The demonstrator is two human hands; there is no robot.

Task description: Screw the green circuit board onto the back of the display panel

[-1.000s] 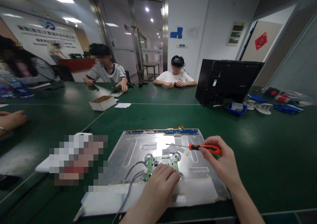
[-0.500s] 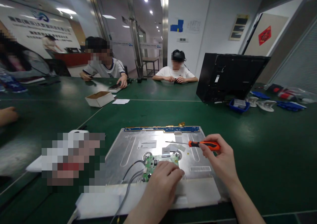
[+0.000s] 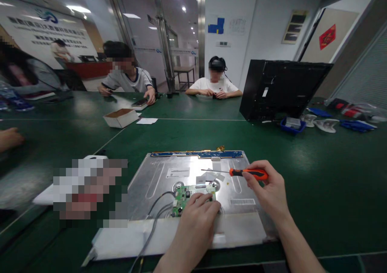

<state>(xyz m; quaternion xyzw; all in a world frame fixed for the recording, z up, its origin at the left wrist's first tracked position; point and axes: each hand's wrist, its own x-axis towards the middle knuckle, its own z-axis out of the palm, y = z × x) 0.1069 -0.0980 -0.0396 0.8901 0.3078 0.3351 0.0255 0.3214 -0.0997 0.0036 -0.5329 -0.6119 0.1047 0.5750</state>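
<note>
A flat silvery display panel lies back side up on the table in front of me. Near its middle sits a green circuit board, with dark cables leading off its left side. My left hand is bent over the right part of this board, its fingers curled onto it and their tips partly hidden. In my right hand is a screwdriver with an orange and black handle, held level above the panel. Its thin shaft points left, over a small label and a ribbon connector.
A large black monitor housing stands at the back right, by a blue tray. An open cardboard box is at the back left. Two people sit across the green table; another person's hand rests at far left.
My left hand has shifted slightly left and up on the circuit board, its fingers lying closer together over it. The screwdriver is held almost the same; the view has tilted a little.
</note>
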